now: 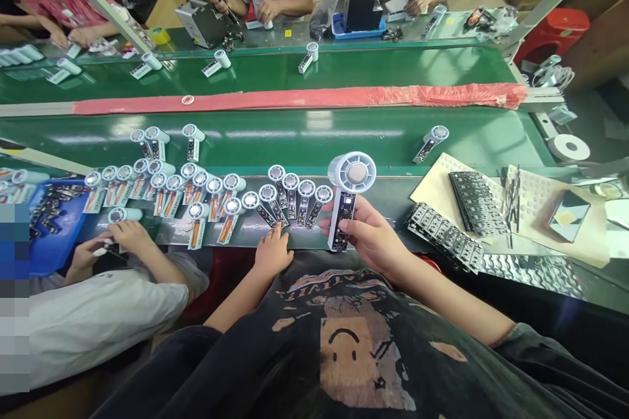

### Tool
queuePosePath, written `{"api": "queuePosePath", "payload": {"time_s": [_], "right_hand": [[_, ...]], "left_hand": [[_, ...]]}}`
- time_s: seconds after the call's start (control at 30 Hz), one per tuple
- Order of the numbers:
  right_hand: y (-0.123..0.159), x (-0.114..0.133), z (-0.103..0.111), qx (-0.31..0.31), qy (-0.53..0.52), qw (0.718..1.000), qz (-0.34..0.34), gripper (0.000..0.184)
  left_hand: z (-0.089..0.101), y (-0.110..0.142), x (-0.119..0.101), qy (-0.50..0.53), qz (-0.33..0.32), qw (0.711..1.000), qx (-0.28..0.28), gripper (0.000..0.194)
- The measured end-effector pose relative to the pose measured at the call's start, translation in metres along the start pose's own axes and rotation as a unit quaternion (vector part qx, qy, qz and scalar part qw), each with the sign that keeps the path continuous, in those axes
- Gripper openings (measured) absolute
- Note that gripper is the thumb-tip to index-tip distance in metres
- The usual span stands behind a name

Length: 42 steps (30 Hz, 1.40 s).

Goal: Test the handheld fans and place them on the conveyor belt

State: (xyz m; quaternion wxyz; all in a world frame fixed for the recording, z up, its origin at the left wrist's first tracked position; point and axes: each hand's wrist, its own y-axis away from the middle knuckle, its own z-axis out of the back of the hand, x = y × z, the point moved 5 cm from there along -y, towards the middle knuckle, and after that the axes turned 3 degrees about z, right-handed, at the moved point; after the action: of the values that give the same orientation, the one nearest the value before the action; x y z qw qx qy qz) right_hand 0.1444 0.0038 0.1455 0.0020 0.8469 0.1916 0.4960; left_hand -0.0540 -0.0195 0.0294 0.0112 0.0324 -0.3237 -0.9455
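My right hand [371, 236] is closed round the open handle of a small white hand fan [350, 183]. The fan's round head points away from me and a dark circuit board shows in its handle. My left hand [272, 250] rests on the near edge of the bench. Its fingers are curled, touching the bench right below a row of unfinished fans [289, 200] that lie side by side. I cannot make out anything in that hand.
More unfinished fans [162, 190] crowd the bench to the left, where a neighbour's hands [111, 242] work beside a blue tray [54, 229]. Circuit-board panels [445, 236] and cardboard lie at right. A green conveyor belt [304, 137] carries single fans; people work across it.
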Motion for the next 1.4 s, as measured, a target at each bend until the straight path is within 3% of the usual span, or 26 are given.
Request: {"api": "queuePosePath", "payload": {"time_s": [0.43,0.67,1.4], "right_hand": [[-0.008,-0.008,-0.011,-0.008,-0.004,1.0,-0.01,0.038],[-0.005,-0.011,-0.007,-0.034,-0.011,0.999,-0.018,0.044],[-0.002,-0.009,-0.003,-0.054,-0.015,0.998,-0.009,0.039]], "left_hand": [[-0.004,0.001,0.005,0.011,-0.02,1.0,-0.015,0.042],[-0.002,0.001,0.002,0.001,-0.023,1.0,-0.008,0.04],[-0.003,-0.001,-0.003,-0.034,-0.016,0.999,-0.006,0.037]]}}
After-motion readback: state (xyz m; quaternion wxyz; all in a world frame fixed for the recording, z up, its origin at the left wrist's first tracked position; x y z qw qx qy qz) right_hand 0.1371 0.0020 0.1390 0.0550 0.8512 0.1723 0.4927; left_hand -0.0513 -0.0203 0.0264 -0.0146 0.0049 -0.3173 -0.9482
